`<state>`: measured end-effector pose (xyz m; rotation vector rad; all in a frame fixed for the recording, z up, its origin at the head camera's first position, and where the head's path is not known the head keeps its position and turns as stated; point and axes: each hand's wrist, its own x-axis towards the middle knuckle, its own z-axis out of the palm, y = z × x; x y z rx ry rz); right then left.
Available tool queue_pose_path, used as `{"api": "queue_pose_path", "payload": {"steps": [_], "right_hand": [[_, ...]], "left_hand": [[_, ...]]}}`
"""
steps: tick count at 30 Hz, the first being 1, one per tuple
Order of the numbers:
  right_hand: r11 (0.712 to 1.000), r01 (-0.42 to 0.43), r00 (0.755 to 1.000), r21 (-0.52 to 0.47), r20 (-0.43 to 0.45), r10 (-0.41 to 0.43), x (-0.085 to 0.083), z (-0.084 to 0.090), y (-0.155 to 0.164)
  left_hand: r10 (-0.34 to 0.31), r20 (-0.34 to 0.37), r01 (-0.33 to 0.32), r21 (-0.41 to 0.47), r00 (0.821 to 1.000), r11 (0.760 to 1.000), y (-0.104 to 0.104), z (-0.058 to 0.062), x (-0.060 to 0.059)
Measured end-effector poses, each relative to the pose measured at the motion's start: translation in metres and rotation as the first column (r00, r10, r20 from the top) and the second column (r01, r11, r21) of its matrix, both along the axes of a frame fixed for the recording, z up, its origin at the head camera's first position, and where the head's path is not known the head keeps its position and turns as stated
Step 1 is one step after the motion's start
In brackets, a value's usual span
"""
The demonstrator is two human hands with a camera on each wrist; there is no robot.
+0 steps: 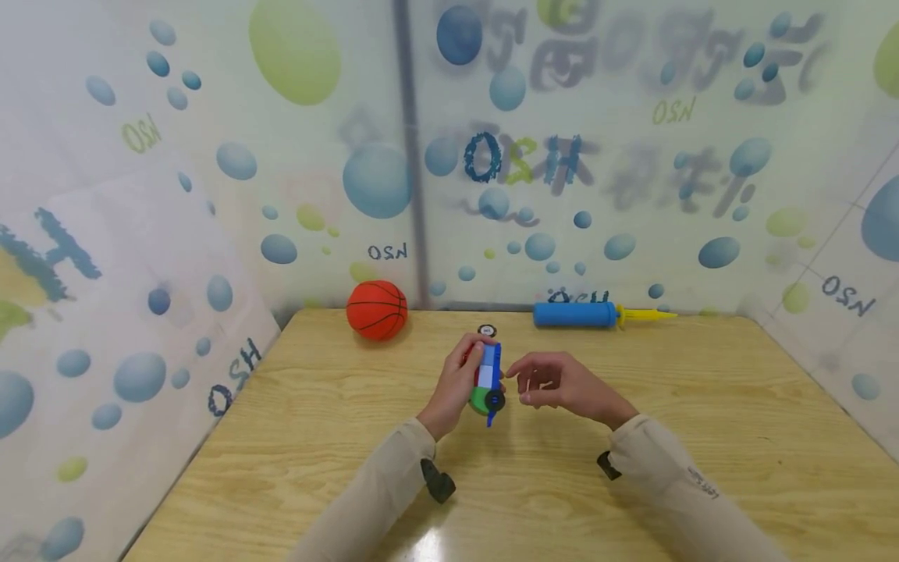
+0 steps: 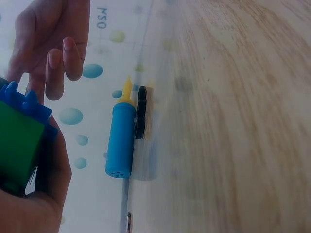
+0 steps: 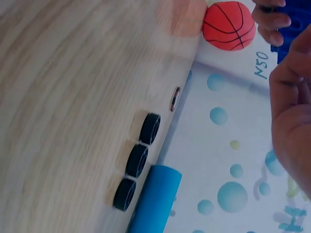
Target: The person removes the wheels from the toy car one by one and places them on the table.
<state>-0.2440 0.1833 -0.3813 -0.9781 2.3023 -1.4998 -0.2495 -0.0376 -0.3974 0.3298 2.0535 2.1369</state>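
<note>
My left hand (image 1: 455,382) grips a toy block car (image 1: 486,378) over the table, thumb across its side. The car has a blue base and green, white and red blocks. One black wheel (image 1: 495,400) sits on the base near its lower end. In the left wrist view the green block (image 2: 19,145) and blue base studs (image 2: 26,102) show close up. Just right of the car, my right hand (image 1: 562,382) has loosely bent fingers with nothing between them. Its fingertips point toward the blue base. Three loose black wheels (image 3: 137,160) stand in a row on the table.
A blue pump (image 1: 574,314) with a yellow nozzle lies along the table's back edge, beside the wheels. An orange-red toy basketball (image 1: 377,311) rests at the back left. Between them lies a small round black-and-white disc (image 1: 487,331). Printed white walls surround the wooden table (image 1: 337,437).
</note>
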Motion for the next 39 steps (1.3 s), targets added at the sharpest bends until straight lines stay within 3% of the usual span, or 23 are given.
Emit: {"api": "queue_pose_path", "payload": {"steps": [8, 16, 28, 35, 39], "right_hand": [[0.996, -0.093, 0.995, 0.008, 0.042, 0.092, 0.004, -0.002, -0.019], [0.992, -0.123, 0.991, -0.017, 0.041, 0.124, 0.006, -0.004, -0.03], [0.999, 0.038, 0.999, -0.004, -0.012, -0.038, 0.013, -0.005, -0.045], [0.995, 0.097, 0.992, -0.009, -0.085, -0.098, 0.02, -0.007, -0.052], [0.99, 0.139, 0.965, 0.038, -0.228, -0.127, 0.024, -0.007, -0.056]], "left_hand": [[0.065, -0.07, -0.072, -0.092, 0.995, 0.993, 0.003, -0.001, 0.0], [0.055, -0.093, -0.063, -0.089, 0.994, 0.994, 0.005, -0.002, -0.001], [0.038, -0.126, -0.046, -0.06, 0.991, 0.997, 0.004, -0.005, -0.003], [0.082, -0.181, -0.096, -0.072, 0.98, 0.993, 0.005, -0.009, -0.003], [0.109, -0.149, -0.125, -0.101, 0.983, 0.987, 0.002, -0.011, -0.005]]}}
